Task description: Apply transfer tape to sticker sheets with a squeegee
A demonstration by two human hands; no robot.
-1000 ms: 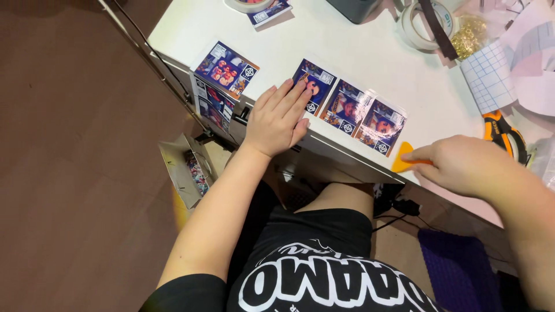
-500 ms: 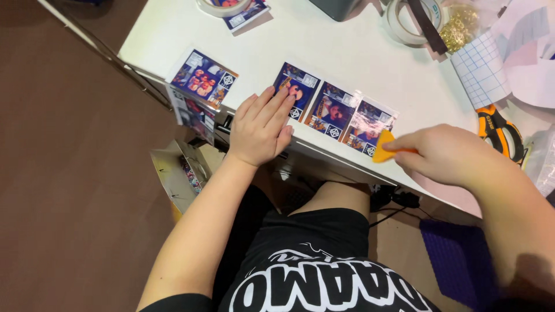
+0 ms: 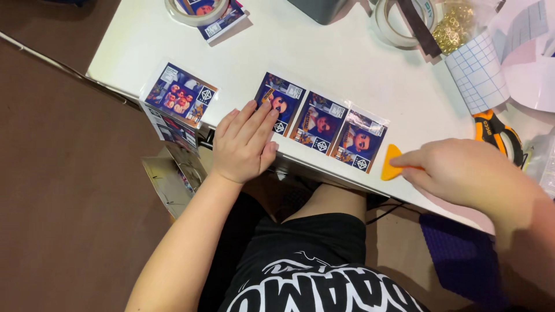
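The row of three sleeved cards is being pinned at the white table edge by the flat, open left hand. An orange scraper, apparently pinched in the right hand, is being held just beside the rightmost card, having been brought closer than a moment earlier.
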